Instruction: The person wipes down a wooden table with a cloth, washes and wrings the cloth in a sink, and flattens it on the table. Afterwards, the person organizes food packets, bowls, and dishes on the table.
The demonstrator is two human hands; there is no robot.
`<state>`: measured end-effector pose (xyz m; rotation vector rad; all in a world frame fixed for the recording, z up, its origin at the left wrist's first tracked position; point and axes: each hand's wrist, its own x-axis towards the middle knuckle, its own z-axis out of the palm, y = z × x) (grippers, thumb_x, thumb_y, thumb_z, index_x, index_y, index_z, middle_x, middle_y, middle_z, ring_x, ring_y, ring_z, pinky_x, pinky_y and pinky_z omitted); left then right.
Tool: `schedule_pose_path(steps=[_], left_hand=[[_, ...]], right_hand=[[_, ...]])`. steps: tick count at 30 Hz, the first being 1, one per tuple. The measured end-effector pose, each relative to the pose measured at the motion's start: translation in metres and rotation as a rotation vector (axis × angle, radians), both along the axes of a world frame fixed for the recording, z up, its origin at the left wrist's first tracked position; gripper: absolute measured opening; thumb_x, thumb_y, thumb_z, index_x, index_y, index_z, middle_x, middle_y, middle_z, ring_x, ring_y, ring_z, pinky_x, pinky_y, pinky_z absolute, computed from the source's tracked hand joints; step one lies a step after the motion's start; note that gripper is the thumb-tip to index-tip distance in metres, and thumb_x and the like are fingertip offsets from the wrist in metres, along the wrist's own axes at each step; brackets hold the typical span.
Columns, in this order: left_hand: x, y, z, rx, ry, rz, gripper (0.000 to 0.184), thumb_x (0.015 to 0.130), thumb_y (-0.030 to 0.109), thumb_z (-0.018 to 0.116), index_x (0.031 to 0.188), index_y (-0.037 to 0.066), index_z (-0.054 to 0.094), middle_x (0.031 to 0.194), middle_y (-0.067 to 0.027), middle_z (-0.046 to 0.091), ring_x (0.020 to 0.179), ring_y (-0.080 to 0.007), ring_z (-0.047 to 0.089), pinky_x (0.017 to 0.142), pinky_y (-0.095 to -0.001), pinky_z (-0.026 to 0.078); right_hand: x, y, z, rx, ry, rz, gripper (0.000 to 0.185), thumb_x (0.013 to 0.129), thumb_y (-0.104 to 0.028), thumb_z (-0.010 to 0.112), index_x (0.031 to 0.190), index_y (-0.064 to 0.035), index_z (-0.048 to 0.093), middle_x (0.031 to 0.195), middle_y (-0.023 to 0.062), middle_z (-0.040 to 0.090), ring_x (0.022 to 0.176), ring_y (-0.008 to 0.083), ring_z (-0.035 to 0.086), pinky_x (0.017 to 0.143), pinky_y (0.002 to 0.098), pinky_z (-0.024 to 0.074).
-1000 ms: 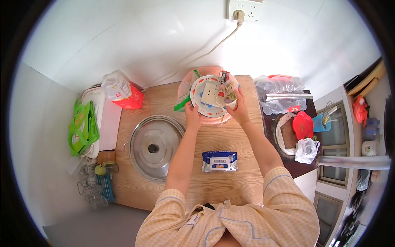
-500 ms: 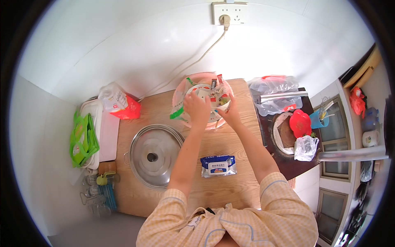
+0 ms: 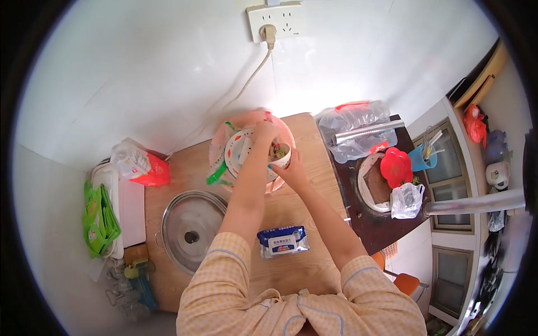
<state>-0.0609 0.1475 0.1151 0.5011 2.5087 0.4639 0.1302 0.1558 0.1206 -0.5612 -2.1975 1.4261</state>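
Note:
My right hand [image 3: 290, 169] grips a small white bowl [image 3: 281, 159] from its right side and tips it leftward. Small mixed scraps, some green, lie inside the bowl. Over a pink basin [image 3: 286, 133], my left hand [image 3: 265, 132] is bent with its fingers curled downward; whatever they hold is hidden. A white plate with red marks [image 3: 235, 140] sits in the basin, partly covered by my left forearm. Green-edged clear plastic [image 3: 216, 175] hangs over the basin's left rim.
On the wooden table are a steel pot lid [image 3: 190, 227] and a pack of wipes [image 3: 283, 242]. At left stand a red-and-white bag [image 3: 147, 165] and green bags [image 3: 101, 215]. A dark side table [image 3: 370, 235] holds a red dish [image 3: 395, 168]. A cord runs from the wall socket [image 3: 274, 22].
The view has shifted, so most things sit farther left. My right hand has tilted the bowl and brought it off the plate. Dark and red wrappers seen earlier at the bowl no longer show.

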Motion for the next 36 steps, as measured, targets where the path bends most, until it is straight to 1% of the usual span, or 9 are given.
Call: schedule_pose_path(steps=[5, 8, 11, 14, 20, 28, 33, 34, 36], left_hand=[[0.013, -0.023, 0.026, 0.232, -0.033, 0.261, 0.053, 0.066, 0.022, 0.060, 0.108, -0.006, 0.044, 0.089, -0.0213, 0.059, 0.086, -0.0279, 0.059, 0.072, -0.0325, 0.047], [0.043, -0.049, 0.060, 0.586, 0.070, 0.314, 0.043, 0.064, 0.019, 0.061, 0.098, -0.004, 0.046, 0.084, -0.0171, 0.058, 0.077, -0.0249, 0.058, 0.067, -0.0318, 0.046], [0.086, -0.068, 0.095, 1.221, 0.026, 0.381, 0.032, 0.069, 0.011, 0.060, 0.092, 0.000, 0.042, 0.077, -0.0061, 0.050, 0.066, -0.0139, 0.049, 0.059, -0.0282, 0.042], [0.119, -0.086, 0.097, 1.326, 0.123, 0.381, 0.030, 0.071, 0.009, 0.059, 0.094, 0.001, 0.041, 0.081, -0.0066, 0.050, 0.070, -0.0127, 0.049, 0.060, -0.0265, 0.042], [0.186, -0.111, 0.118, 1.447, 0.200, 0.385, 0.043, 0.071, 0.009, 0.062, 0.104, 0.000, 0.036, 0.089, -0.0074, 0.051, 0.079, -0.0135, 0.051, 0.069, -0.0261, 0.043], [0.244, -0.143, 0.102, 1.135, 0.301, 0.177, 0.051, 0.064, 0.012, 0.071, 0.100, 0.000, 0.038, 0.088, -0.0089, 0.053, 0.076, -0.0136, 0.052, 0.061, -0.0258, 0.043], [0.275, -0.153, 0.112, 0.803, 0.697, 0.024, 0.046, 0.065, 0.018, 0.073, 0.092, 0.001, 0.039, 0.081, -0.0086, 0.055, 0.067, -0.0116, 0.053, 0.056, -0.0244, 0.043], [0.281, -0.154, 0.111, 0.801, 0.698, 0.023, 0.046, 0.065, 0.018, 0.073, 0.092, 0.001, 0.039, 0.081, -0.0086, 0.055, 0.067, -0.0116, 0.053, 0.056, -0.0244, 0.043], [0.295, -0.151, 0.113, 1.135, 0.165, 0.199, 0.038, 0.069, 0.016, 0.068, 0.090, -0.001, 0.041, 0.076, -0.0107, 0.055, 0.073, -0.0172, 0.054, 0.062, -0.0297, 0.043]], right_hand=[[0.007, -0.001, 0.000, 0.033, 0.120, -0.027, 0.075, 0.056, -0.021, 0.075, 0.118, -0.0028, 0.037, 0.104, 0.0151, 0.046, 0.096, 0.0293, 0.046, 0.081, 0.0371, 0.0392], [0.014, -0.011, 0.000, 0.003, 0.183, -0.048, 0.070, 0.054, -0.016, 0.075, 0.114, -0.0016, 0.042, 0.101, 0.0146, 0.050, 0.097, 0.0255, 0.049, 0.079, 0.0358, 0.0413], [0.030, -0.023, 0.034, -0.155, 0.301, 0.017, 0.069, 0.055, -0.008, 0.073, 0.115, 0.0024, 0.039, 0.105, 0.0147, 0.050, 0.098, 0.0220, 0.051, 0.083, 0.0337, 0.0420], [0.043, -0.038, 0.042, -0.122, 0.331, 0.003, 0.071, 0.058, -0.009, 0.073, 0.117, 0.0027, 0.036, 0.107, 0.0149, 0.049, 0.101, 0.0228, 0.049, 0.086, 0.0338, 0.0409], [0.083, -0.070, 0.069, -0.312, 0.326, 0.145, 0.077, 0.060, -0.010, 0.075, 0.120, 0.0016, 0.029, 0.114, 0.0154, 0.043, 0.106, 0.0239, 0.045, 0.089, 0.0331, 0.0383], [0.137, -0.095, 0.070, -0.138, 0.360, 0.112, 0.075, 0.061, -0.009, 0.074, 0.120, 0.0007, 0.029, 0.112, 0.0154, 0.045, 0.104, 0.0249, 0.047, 0.086, 0.0335, 0.0393], [0.159, -0.098, 0.060, -0.098, 0.399, 0.112, 0.070, 0.061, -0.008, 0.073, 0.117, 0.0014, 0.033, 0.109, 0.0145, 0.047, 0.101, 0.0240, 0.049, 0.084, 0.0328, 0.0406], [0.165, -0.098, 0.061, -0.116, 0.395, 0.095, 0.068, 0.062, -0.008, 0.073, 0.117, 0.0016, 0.034, 0.107, 0.0140, 0.047, 0.099, 0.0236, 0.050, 0.083, 0.0324, 0.0410], [0.176, -0.096, 0.066, -0.134, 0.393, 0.077, 0.066, 0.062, -0.007, 0.072, 0.116, 0.0018, 0.035, 0.106, 0.0136, 0.048, 0.097, 0.0232, 0.051, 0.082, 0.0319, 0.0414]])
